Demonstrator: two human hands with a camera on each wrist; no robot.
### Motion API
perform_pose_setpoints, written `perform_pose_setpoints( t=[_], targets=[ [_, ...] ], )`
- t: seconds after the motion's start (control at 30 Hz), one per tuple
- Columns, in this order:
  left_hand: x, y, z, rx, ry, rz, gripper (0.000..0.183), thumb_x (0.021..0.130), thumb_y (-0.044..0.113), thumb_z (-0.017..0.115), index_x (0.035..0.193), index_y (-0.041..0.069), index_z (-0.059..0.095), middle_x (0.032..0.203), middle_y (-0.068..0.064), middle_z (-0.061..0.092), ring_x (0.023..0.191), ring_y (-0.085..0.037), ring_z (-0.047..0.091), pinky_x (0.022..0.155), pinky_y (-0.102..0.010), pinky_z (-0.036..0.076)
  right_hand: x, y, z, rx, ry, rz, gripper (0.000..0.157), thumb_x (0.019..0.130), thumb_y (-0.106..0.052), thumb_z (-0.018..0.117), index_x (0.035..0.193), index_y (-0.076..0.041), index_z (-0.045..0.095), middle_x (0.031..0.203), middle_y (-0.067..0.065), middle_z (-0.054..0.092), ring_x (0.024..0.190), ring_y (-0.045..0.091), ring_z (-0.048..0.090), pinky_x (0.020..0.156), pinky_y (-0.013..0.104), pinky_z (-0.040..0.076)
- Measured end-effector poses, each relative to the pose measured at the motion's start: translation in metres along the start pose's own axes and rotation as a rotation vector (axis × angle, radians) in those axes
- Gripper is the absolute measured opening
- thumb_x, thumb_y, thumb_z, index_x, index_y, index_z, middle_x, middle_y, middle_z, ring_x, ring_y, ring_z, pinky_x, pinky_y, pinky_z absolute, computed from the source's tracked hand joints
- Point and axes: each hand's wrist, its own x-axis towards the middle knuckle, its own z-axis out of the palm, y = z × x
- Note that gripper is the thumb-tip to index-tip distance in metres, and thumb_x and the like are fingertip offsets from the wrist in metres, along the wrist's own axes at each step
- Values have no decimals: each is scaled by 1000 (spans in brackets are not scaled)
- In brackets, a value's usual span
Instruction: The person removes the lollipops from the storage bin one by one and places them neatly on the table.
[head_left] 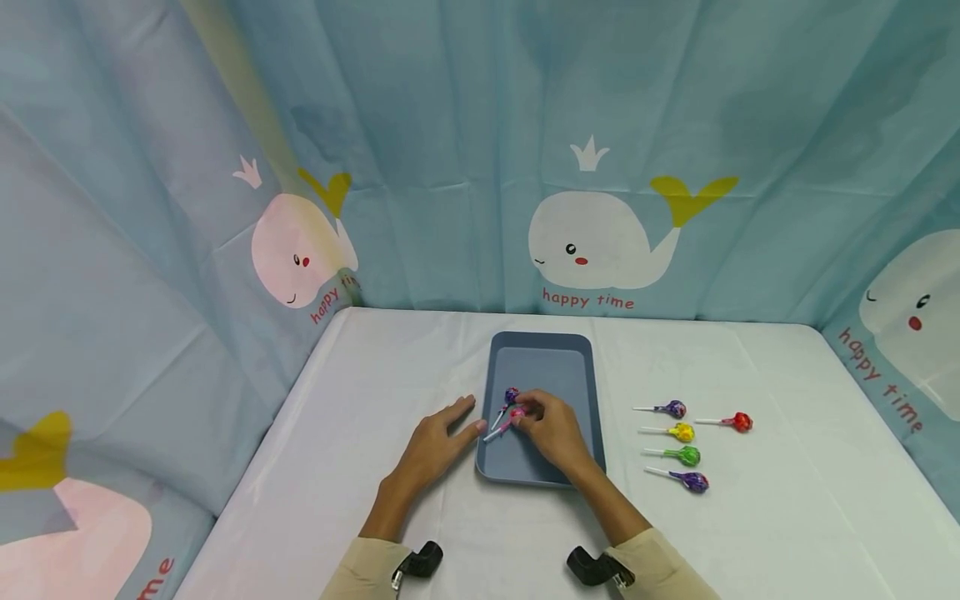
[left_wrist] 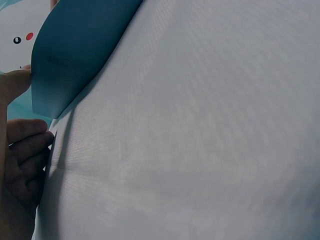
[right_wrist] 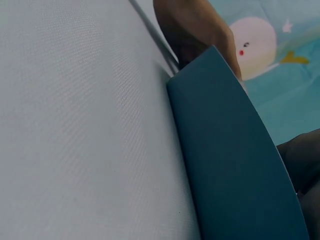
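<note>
A blue-grey tray (head_left: 536,358) lies on the white table, holding lollipops. Inside it, my right hand (head_left: 555,432) pinches a pink lollipop (head_left: 517,413) by its head, with the stick pointing to the near left. Close behind that one is a purple lollipop (head_left: 512,394), its stick partly overlapped. My left hand (head_left: 433,443) rests by the tray's left side, fingers extended, thumb touching the rim; in the left wrist view its thumb is against the outer wall of the tray (left_wrist: 82,55). The tray wall (right_wrist: 225,145) hides the lollipops from the right wrist view.
Right of the tray, a purple lollipop (head_left: 676,409), a yellow lollipop (head_left: 682,432), a green lollipop (head_left: 687,456) and another purple lollipop (head_left: 694,482) form a column. A red lollipop (head_left: 742,422) lies farther right. A whale-print curtain (head_left: 480,233) hangs behind the table.
</note>
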Motion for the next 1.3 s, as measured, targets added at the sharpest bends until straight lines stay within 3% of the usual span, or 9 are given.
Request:
perform_pose_setpoints(
  t=[0.23, 0.47, 0.77, 0.97, 1.3],
  targets=[
    [-1, 0, 0, -4, -6, -16, 71, 98, 59, 69, 155, 19, 58, 159, -7, 53, 151, -26, 48, 127, -50, 36, -6, 0, -7, -4, 17, -9, 27, 93, -3, 80, 120, -2, 77, 102, 8, 73, 88, 20, 67, 76, 30, 55],
    [-1, 1, 0, -11, -12, -20, 70, 99, 57, 70, 155, 18, 57, 160, -7, 52, 152, -25, 46, 127, -50, 35, -13, 2, -14, 70, 20, 40, 21, 96, -3, 75, 116, 0, 76, 110, 15, 66, 84, 18, 66, 59, 24, 59],
    [0, 0, 0, -4, -10, -22, 70, 99, 57, 70, 155, 19, 57, 160, -6, 52, 151, -24, 47, 128, -48, 35, -19, -1, -28, 86, 46, 41, 24, 95, -10, 80, 118, -5, 76, 95, 6, 75, 79, 15, 68, 56, 26, 57],
    [0, -2, 1, 1, -6, -22, 69, 99, 57, 70, 156, 20, 57, 160, -5, 53, 151, -24, 47, 128, -48, 35, -23, 0, -38, 76, 69, 4, 25, 94, -10, 80, 118, -4, 76, 97, 5, 77, 86, 16, 70, 61, 23, 56],
    [-1, -2, 1, -2, -10, -28, 70, 99, 58, 69, 156, 19, 57, 160, -6, 52, 152, -26, 46, 128, -49, 35, -30, 4, -60, 37, 103, -27, 30, 95, -16, 83, 122, -9, 76, 110, 4, 77, 98, 18, 71, 83, 21, 57]
  ],
)
